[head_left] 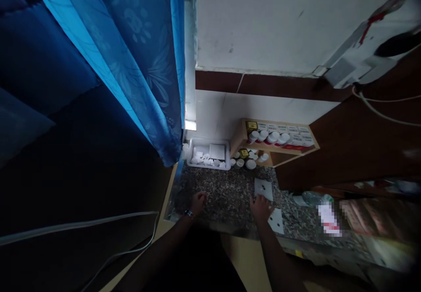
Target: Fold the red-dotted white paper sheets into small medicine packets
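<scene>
My left hand (198,203), with a watch (188,213) on its wrist, is over the front left of a speckled stone counter (226,186). Its fingers are curled together, and whatever they may hold is too small and dark to make out. Farther right, my right hand (260,207) lies low over the counter, thumb apart from the fingers, with nothing visible in it. Just beyond its fingertips is a white paper (263,187) with small dark round spots or pieces on it. Beside the hand on the right lies a second such paper (276,222), partly covered by the hand.
A white plastic tray (188,151) with folded white pieces stands against the wall. Next to it, a wooden shelf (242,136) bears several white-capped bottles (272,137) and boxes (299,139). A blue curtain (144,64) hangs at left. A clear bottle (312,197) lies at right.
</scene>
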Action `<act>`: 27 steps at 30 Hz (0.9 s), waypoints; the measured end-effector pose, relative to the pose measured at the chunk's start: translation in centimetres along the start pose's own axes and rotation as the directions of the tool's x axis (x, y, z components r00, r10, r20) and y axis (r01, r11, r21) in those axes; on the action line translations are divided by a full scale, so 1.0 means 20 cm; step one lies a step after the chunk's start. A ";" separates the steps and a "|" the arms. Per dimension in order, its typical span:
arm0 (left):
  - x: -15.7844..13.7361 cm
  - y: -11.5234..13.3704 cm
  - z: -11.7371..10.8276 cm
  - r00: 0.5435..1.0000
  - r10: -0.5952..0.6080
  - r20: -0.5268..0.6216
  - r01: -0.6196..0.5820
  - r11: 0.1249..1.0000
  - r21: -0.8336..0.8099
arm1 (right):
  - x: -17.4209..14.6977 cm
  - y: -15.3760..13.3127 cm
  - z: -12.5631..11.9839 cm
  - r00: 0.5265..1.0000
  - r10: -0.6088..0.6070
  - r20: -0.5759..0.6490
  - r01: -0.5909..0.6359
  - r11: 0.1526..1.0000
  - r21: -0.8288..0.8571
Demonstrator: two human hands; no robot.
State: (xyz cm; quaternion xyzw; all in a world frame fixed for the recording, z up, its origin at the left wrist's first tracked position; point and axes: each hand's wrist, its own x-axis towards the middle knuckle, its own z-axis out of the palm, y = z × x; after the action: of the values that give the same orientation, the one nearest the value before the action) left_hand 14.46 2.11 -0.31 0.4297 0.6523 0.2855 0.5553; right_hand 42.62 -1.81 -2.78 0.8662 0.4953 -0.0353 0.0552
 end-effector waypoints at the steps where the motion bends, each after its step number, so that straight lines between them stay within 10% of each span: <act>1: 0.00 -0.01 0.00 1.000 0.027 0.002 -0.027 0.999 0.041 | 0.00 -0.02 -0.01 0.999 -0.031 0.005 0.031 1.000 0.002; 6: -0.02 -0.04 -0.03 0.959 0.260 0.108 -0.282 0.882 0.378 | -0.10 -0.13 0.01 0.972 -0.235 0.005 0.235 0.972 0.029; 13: -0.12 -0.02 0.05 0.777 0.290 0.558 -0.629 0.378 0.679 | -0.37 -0.35 0.06 0.869 -0.483 0.104 0.470 0.873 0.131; 22: -0.17 -0.01 0.06 0.879 0.074 0.470 -0.470 0.297 0.832 | -0.51 -0.54 0.00 0.801 -0.591 0.097 0.550 0.790 0.273; 27: -0.16 -0.05 0.01 0.836 0.038 0.547 -0.535 0.277 0.798 | -0.44 -0.28 -0.01 0.943 -0.333 0.013 0.324 0.925 0.199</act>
State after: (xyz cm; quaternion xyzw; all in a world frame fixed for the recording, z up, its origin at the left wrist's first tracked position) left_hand 14.39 -1.19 0.37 0.8315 0.4640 -0.1431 0.2700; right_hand 33.30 -6.46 -1.86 0.7712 0.6261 -0.1124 -0.0249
